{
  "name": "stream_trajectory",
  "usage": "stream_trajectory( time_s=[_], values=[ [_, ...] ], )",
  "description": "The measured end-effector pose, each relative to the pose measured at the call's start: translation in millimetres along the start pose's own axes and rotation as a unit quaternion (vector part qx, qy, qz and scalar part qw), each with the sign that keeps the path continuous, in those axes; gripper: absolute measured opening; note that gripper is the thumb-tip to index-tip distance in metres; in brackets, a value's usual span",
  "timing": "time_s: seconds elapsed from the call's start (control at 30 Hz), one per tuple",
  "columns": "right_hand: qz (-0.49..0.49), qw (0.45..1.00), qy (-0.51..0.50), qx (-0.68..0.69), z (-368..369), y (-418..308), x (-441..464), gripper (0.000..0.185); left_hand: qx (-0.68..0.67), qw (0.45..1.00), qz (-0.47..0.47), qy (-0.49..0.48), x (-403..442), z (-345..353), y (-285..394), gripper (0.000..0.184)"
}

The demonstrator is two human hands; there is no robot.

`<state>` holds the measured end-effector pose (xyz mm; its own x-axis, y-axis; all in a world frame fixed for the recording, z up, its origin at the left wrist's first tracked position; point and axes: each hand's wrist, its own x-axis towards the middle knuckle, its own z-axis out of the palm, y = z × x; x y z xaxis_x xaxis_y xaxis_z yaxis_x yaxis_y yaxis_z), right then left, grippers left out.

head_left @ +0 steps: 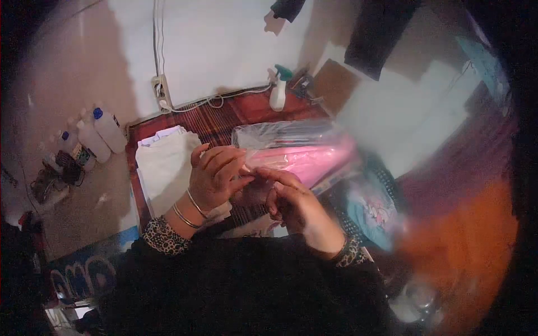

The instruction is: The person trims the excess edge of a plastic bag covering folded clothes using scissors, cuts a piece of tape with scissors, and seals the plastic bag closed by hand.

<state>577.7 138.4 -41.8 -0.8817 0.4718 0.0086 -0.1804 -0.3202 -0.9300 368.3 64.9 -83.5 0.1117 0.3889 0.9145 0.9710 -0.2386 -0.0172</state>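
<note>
Hovering over the red plaid cover (246, 106), my left hand (216, 175) and right hand (294, 203) come together at the fingertips, fingers half curled; I cannot tell whether either pinches something small; just beyond them lies a clear plastic bag (249, 134), glossy and crinkled, its bright pink contents (302, 159) smooth-looking, with darker bands along the far side; left of it sits white folded cloth (162, 162).
</note>
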Motion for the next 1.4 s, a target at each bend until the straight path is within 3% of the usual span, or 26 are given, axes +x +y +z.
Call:
stream_trajectory(
  time_s=[0.17,0.23,0.27,0.53,0.87,1.03,1.17,1.27,1.3,1.4],
  values=[
    [0.008,1.000,0.013,-0.019,7,-10,-3,0.044,0.004,0.999,0.034,0.012,-2,-3,-1,0.039],
    [0.022,1.000,0.021,0.006,3,-4,0,0.044,0.058,0.991,0.120,0.013,0,-5,0,0.037],
    [0.023,0.999,0.022,0.006,3,-5,0,0.044,0.057,0.991,0.120,0.013,2,-5,1,0.037],
    [0.009,1.000,0.004,0.021,-3,-2,2,0.044,0.083,0.994,0.012,-0.073,11,-5,4,0.035],
    [0.015,1.000,0.008,0.015,-6,-4,6,0.040,0.051,0.992,-0.017,-0.114,22,-11,7,0.041],
    [0.017,0.991,0.033,-0.127,-11,-3,11,0.042,0.078,0.990,-0.034,-0.112,23,-9,10,0.034],
    [0.024,0.989,0.050,-0.136,-6,-9,11,0.042,0.086,0.988,-0.033,-0.120,24,-10,10,0.033],
    [0.003,0.974,0.038,-0.222,-12,-9,16,0.039,0.096,0.989,-0.035,-0.109,26,-11,11,0.030],
    [-0.055,0.942,0.053,-0.327,-14,-8,18,0.036,0.104,0.988,-0.031,-0.113,26,-12,11,0.029],
    [-0.129,0.867,0.087,-0.473,-8,-12,16,0.032,0.116,0.987,-0.021,-0.113,26,-13,10,0.027]
  ],
)
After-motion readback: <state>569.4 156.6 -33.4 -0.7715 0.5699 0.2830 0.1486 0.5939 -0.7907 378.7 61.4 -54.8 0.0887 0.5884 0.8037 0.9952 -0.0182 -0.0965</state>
